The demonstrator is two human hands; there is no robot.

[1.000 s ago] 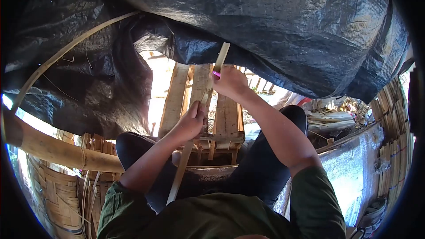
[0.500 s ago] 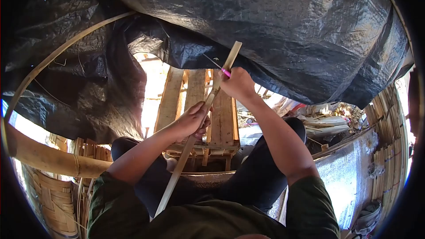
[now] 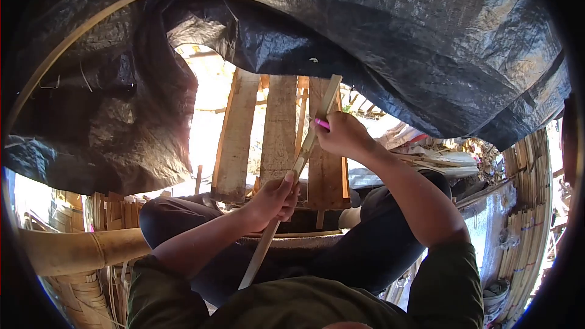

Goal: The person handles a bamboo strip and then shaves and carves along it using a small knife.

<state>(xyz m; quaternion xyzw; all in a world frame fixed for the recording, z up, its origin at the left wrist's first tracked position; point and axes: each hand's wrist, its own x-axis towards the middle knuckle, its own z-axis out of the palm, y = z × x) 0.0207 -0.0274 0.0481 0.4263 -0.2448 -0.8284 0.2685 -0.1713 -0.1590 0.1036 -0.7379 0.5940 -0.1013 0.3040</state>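
A long pale strip, bamboo by its look, [image 3: 304,153] runs slantwise from my lap up past both hands. My left hand [image 3: 275,200] is closed round its middle, thumb along the top. Higher up, my right hand [image 3: 342,134] is closed on a pink-handled tool [image 3: 322,123], right beside the upper part of the strip. The tool's blade cannot be made out at this moment. Behind the strip stands a slatted wooden bench [image 3: 279,128].
Black plastic sheeting [image 3: 390,42] hangs across the top and left. A thick bamboo pole [image 3: 79,251] lies at the lower left. Stacked strips [image 3: 527,231] and a translucent sheet [image 3: 484,222] are on the right.
The strip's upper end has shifted right, and both hands sit a little lower in view. The tool's thin blade, seen half a second ago, no longer shows. The view has shifted.
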